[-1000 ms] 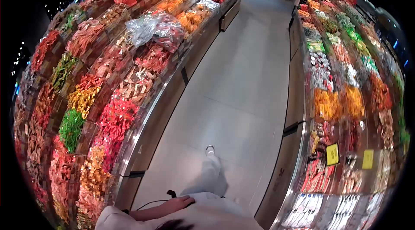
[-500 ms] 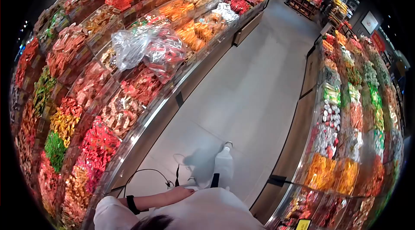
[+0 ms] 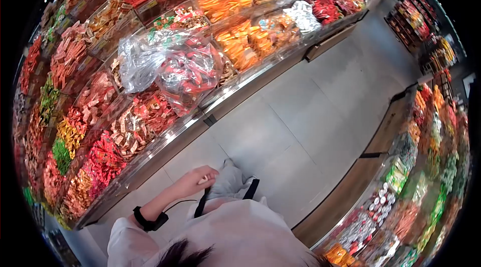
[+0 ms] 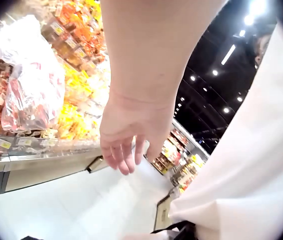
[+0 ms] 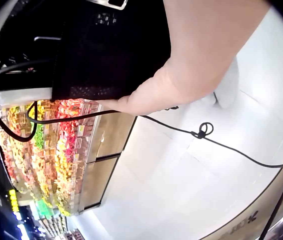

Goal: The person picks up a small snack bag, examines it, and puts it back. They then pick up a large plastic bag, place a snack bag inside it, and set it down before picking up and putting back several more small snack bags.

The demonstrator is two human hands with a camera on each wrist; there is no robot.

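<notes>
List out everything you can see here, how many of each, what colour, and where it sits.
Sweet bins: many, red, orange, yellow and green sweets, along the long curved counter on the left.
Plastic bags: two, clear, one part filled with red sweets, lying on top of the bins.
Second counter: one, mixed colours, along the right side of the aisle.
Floor: pale grey tiles, between the counters.
Cable: one, black, hanging in front of the floor in the right wrist view.
Black mesh pouch: one, at the right hand.
Wristband: one, black, on the left wrist.
Left hand: fingers loosely curled, at a black strap by the waist.
Right hand: against the pouch; its grip is hidden.
</notes>
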